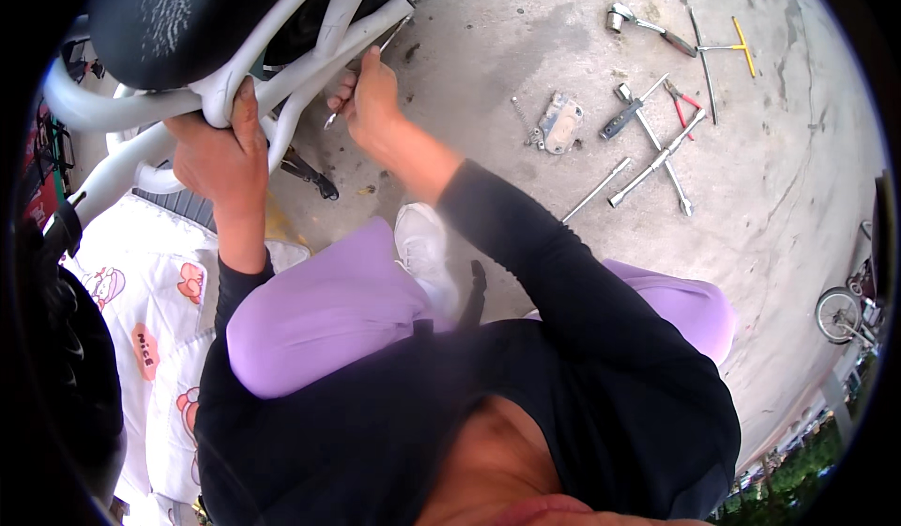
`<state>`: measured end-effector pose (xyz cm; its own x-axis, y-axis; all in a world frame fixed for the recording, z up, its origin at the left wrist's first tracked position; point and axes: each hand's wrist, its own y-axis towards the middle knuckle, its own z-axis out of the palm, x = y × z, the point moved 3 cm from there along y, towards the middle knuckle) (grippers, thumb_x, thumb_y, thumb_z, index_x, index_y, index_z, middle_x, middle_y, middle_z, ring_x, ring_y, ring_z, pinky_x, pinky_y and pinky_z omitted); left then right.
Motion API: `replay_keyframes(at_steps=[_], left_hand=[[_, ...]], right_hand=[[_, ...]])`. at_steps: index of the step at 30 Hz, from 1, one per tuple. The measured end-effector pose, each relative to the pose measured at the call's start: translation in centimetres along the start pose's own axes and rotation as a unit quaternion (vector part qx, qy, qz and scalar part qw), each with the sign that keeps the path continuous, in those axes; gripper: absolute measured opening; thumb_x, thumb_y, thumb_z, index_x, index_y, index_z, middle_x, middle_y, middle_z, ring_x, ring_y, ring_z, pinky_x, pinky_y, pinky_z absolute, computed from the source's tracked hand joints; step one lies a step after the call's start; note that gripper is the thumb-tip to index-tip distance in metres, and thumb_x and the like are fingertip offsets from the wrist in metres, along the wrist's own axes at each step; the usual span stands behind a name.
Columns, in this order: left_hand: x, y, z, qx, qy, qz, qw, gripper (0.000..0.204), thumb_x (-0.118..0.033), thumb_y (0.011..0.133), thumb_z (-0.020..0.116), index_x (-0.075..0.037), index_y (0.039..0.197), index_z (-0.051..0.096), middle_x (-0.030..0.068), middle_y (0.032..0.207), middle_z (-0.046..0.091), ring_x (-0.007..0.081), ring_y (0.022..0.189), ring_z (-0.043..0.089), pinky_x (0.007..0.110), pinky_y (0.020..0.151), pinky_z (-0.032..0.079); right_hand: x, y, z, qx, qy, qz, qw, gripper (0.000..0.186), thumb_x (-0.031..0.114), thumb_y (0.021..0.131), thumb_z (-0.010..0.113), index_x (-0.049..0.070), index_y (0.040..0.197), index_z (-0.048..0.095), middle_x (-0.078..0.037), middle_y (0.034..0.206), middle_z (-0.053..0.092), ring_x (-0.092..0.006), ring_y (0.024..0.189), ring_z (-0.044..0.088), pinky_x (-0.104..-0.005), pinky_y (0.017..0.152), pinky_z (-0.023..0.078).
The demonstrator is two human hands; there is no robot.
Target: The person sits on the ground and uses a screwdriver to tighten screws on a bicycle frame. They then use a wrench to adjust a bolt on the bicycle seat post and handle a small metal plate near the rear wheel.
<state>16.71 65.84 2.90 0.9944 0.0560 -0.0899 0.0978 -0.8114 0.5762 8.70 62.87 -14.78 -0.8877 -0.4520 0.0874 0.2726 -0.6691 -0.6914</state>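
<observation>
My left hand (223,165) is closed around the white tubular frame (221,94) of a two-wheeler, just under its black seat (178,19). Its thumb points up along the tube. To the right, my right hand (373,104) is closed on a slim silver rod-like tool (331,121). One end of this tool sticks out below my fingers. The other runs up toward the open end of a white frame tube; what it touches there cannot be made out. Part of a black wheel shows behind the tubes.
On the concrete at right lie a ratchet (648,27), a yellow-handled T-wrench (741,47), a screwdriver (631,111), red-handled pliers (680,108), a cross wrench (660,158) and a dirty metal part (561,124). A printed white cover (155,310) hangs at left. My white shoe (424,249) is below.
</observation>
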Motion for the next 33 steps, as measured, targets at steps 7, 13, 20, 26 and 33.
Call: replay_keyframes(at_steps=[7, 13, 20, 26, 33], left_hand=[[0.1, 0.4, -0.2, 0.016, 0.030, -0.044, 0.998, 0.061, -0.042, 0.078, 0.066, 0.000, 0.117, 0.045, 0.0166, 0.076, 0.065, 0.0364, 0.068, 0.064, 0.042, 0.061, 0.048], [-0.4, -0.2, -0.3, -0.003, 0.040, -0.024, 0.999, 0.058, -0.039, 0.076, 0.067, -0.001, 0.115, 0.045, 0.0143, 0.068, 0.064, 0.0357, 0.064, 0.063, 0.042, 0.057, 0.048], [-0.8, -1.3, -1.6, -0.015, 0.013, -0.002, 1.000, 0.049, -0.032, 0.069, 0.073, -0.002, 0.096, 0.046, 0.0111, 0.065, 0.062, 0.0339, 0.059, 0.061, 0.040, 0.051, 0.045], [-1.3, -1.0, -2.0, -0.031, 0.014, 0.008, 0.999, 0.048, -0.031, 0.069, 0.074, -0.003, 0.096, 0.046, 0.0109, 0.064, 0.062, 0.0338, 0.059, 0.061, 0.040, 0.051, 0.045], [-2.2, -1.8, -2.6, -0.009, -0.022, 0.000, 1.000, 0.047, -0.032, 0.070, 0.072, -0.003, 0.101, 0.050, 0.0116, 0.069, 0.064, 0.0328, 0.065, 0.063, 0.039, 0.059, 0.047]], right_hand=[[11.8, 0.8, 2.6, -0.066, -0.066, 0.320, 0.943, 0.015, 0.000, 0.088, 0.037, 0.005, 0.074, 0.037, -0.004, 0.063, 0.036, -0.0128, 0.052, 0.038, -0.0315, 0.047, 0.041], [15.5, -2.8, 5.2, 0.029, -0.561, 0.226, 0.796, 0.009, -0.009, 0.077, 0.047, -0.001, 0.072, 0.044, -0.006, 0.075, 0.045, -0.0095, 0.065, 0.049, -0.0224, 0.054, 0.044], [14.0, -6.2, 3.7, 0.090, -0.924, -0.150, 0.340, 0.010, 0.000, 0.072, 0.052, -0.002, 0.079, 0.059, -0.009, 0.075, 0.057, -0.0172, 0.065, 0.055, -0.0263, 0.053, 0.050], [10.6, -7.5, 7.4, 0.174, -0.953, -0.112, -0.220, 0.019, 0.010, 0.067, 0.065, 0.009, 0.085, 0.070, -0.005, 0.084, 0.065, -0.0239, 0.076, 0.063, -0.0369, 0.048, 0.050], [12.6, -8.1, 6.3, 0.155, -0.911, -0.278, -0.262, 0.008, 0.015, 0.074, 0.066, 0.010, 0.080, 0.070, -0.003, 0.086, 0.068, -0.0232, 0.077, 0.065, -0.0283, 0.060, 0.051]])
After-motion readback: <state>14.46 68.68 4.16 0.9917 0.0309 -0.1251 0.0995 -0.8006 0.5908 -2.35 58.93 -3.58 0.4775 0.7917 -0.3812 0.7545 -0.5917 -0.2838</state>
